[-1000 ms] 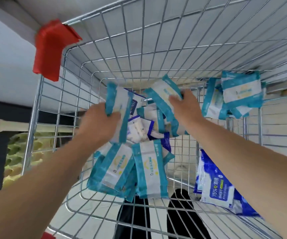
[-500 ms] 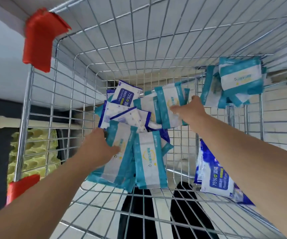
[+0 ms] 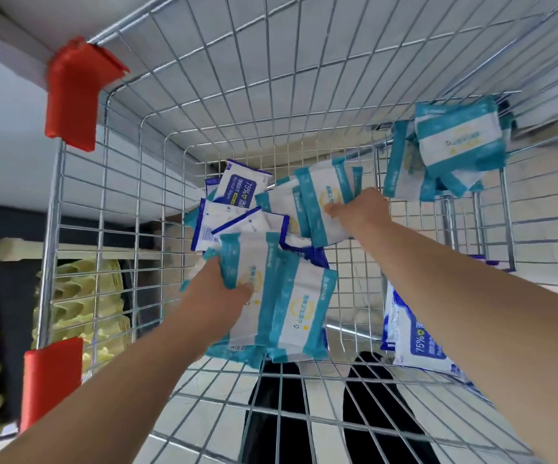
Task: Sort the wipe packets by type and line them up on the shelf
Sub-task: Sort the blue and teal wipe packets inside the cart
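Colours: two packet liveries in a silver wire cart.
Teal-and-white packets with teal end bands, white middle, yellow round emblem; blue-and-white packets with blue label panel, white "75%" print; red corner guards; pale yellow ridged trays.

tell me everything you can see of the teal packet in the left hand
The teal packet is a flat, soft, plastic-looking pouch with a white middle panel, a faint yellow ring emblem and teal bands down both long sides. It stands roughly upright inside the wire cart. The left hand grips its lower left edge, thumb on the front. Its right edge meets a second teal packet, and blue-edged packets lie just behind its top.
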`<action>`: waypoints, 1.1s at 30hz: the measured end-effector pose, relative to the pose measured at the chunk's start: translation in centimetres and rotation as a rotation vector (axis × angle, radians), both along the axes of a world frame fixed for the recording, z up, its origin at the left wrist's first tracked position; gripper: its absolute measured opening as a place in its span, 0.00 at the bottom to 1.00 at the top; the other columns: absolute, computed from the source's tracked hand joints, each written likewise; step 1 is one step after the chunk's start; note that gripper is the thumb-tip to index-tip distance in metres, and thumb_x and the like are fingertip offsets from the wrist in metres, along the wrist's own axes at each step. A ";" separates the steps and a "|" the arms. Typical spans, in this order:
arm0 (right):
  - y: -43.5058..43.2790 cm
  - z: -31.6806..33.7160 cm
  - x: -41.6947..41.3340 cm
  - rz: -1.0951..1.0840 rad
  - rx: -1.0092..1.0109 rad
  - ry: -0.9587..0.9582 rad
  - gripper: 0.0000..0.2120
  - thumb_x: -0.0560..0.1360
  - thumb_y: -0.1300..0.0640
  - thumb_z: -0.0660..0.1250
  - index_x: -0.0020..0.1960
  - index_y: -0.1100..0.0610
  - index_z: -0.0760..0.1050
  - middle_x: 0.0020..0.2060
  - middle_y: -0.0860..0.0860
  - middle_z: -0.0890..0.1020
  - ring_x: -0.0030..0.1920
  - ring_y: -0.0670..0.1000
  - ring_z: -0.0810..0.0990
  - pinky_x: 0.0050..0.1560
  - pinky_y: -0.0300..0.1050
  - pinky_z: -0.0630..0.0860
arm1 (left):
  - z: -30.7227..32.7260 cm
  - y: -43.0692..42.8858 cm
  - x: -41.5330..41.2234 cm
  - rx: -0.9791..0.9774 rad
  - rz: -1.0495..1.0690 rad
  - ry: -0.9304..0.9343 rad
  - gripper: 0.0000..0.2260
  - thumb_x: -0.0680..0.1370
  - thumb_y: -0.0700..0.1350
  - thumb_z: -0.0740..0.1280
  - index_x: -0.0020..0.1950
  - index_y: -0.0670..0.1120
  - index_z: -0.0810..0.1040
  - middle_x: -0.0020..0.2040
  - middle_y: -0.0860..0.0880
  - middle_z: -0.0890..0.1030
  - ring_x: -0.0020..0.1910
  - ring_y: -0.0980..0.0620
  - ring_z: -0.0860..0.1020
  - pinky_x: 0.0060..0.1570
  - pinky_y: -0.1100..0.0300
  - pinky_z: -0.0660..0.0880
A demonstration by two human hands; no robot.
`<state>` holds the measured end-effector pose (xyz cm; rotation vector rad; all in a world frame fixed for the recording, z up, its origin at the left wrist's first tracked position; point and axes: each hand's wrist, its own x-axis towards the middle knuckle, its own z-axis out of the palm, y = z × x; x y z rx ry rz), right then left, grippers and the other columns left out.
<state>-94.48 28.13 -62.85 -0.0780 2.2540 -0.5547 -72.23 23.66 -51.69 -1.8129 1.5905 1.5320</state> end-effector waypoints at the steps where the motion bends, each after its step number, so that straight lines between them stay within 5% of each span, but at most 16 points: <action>1: -0.1 -0.2 0.1 -0.012 -0.007 -0.016 0.32 0.66 0.46 0.76 0.63 0.60 0.71 0.58 0.58 0.76 0.53 0.57 0.79 0.53 0.51 0.79 | -0.2 0.2 -0.2 0.009 0.012 0.003 0.13 0.78 0.42 0.67 0.61 0.49 0.72 0.51 0.50 0.82 0.49 0.48 0.80 0.52 0.50 0.77; 6: 0.2 -1.2 0.0 -0.025 -0.054 -0.084 0.30 0.67 0.47 0.75 0.62 0.62 0.72 0.57 0.59 0.78 0.57 0.58 0.77 0.58 0.53 0.76 | -0.9 0.5 -0.6 0.033 0.025 -0.001 0.14 0.77 0.41 0.66 0.62 0.50 0.72 0.54 0.50 0.81 0.51 0.49 0.80 0.49 0.53 0.75; 10: 0.4 -1.1 -0.6 -0.007 -0.011 -0.130 0.35 0.65 0.43 0.76 0.64 0.61 0.71 0.59 0.58 0.76 0.52 0.55 0.79 0.48 0.47 0.79 | -0.9 0.5 -0.6 0.062 0.086 0.005 0.13 0.77 0.39 0.67 0.60 0.50 0.73 0.54 0.49 0.82 0.52 0.47 0.80 0.55 0.48 0.75; 16: 0.2 1.2 0.0 -0.072 -0.275 -0.123 0.25 0.66 0.58 0.77 0.59 0.62 0.71 0.48 0.53 0.80 0.46 0.52 0.80 0.40 0.44 0.78 | -0.2 0.5 -0.8 0.112 0.175 0.056 0.10 0.77 0.37 0.67 0.55 0.49 0.76 0.52 0.47 0.83 0.51 0.44 0.81 0.57 0.44 0.76; 19: 1.1 5.1 0.5 -0.218 -0.445 -0.119 0.23 0.69 0.63 0.74 0.56 0.58 0.65 0.43 0.49 0.75 0.40 0.47 0.77 0.30 0.34 0.73 | 0.2 0.4 -0.9 0.150 0.202 0.111 0.11 0.76 0.35 0.67 0.56 0.47 0.76 0.52 0.45 0.84 0.51 0.43 0.82 0.56 0.44 0.76; 23: 6.1 7.3 2.1 -0.260 -0.414 -0.379 0.10 0.72 0.62 0.70 0.54 0.58 0.77 0.50 0.56 0.83 0.49 0.55 0.82 0.51 0.51 0.80 | 0.0 1.0 -0.6 0.212 0.076 0.100 0.14 0.77 0.37 0.67 0.62 0.45 0.74 0.54 0.46 0.83 0.52 0.46 0.81 0.56 0.48 0.76; 26: 10.2 7.3 4.9 -0.223 -0.253 -0.605 0.06 0.74 0.62 0.68 0.49 0.54 0.78 0.44 0.51 0.82 0.44 0.50 0.79 0.43 0.43 0.74 | -0.7 1.8 -0.4 0.223 -0.042 0.031 0.14 0.77 0.41 0.68 0.61 0.48 0.72 0.55 0.47 0.82 0.53 0.46 0.80 0.60 0.45 0.75; 30: 11.5 6.1 8.4 -0.157 -0.160 -0.693 0.08 0.72 0.63 0.70 0.49 0.53 0.78 0.50 0.52 0.84 0.53 0.54 0.80 0.61 0.52 0.73 | -1.6 2.3 -0.6 0.238 -0.053 0.013 0.15 0.77 0.41 0.68 0.62 0.47 0.71 0.55 0.47 0.81 0.54 0.45 0.79 0.61 0.47 0.73; 33: 11.1 6.0 8.7 -0.162 -0.189 -0.683 0.10 0.73 0.66 0.68 0.50 0.53 0.78 0.48 0.52 0.83 0.51 0.53 0.80 0.54 0.47 0.75 | -1.6 2.2 -0.6 0.234 -0.054 0.029 0.17 0.77 0.41 0.68 0.65 0.47 0.70 0.56 0.47 0.81 0.54 0.46 0.79 0.60 0.48 0.73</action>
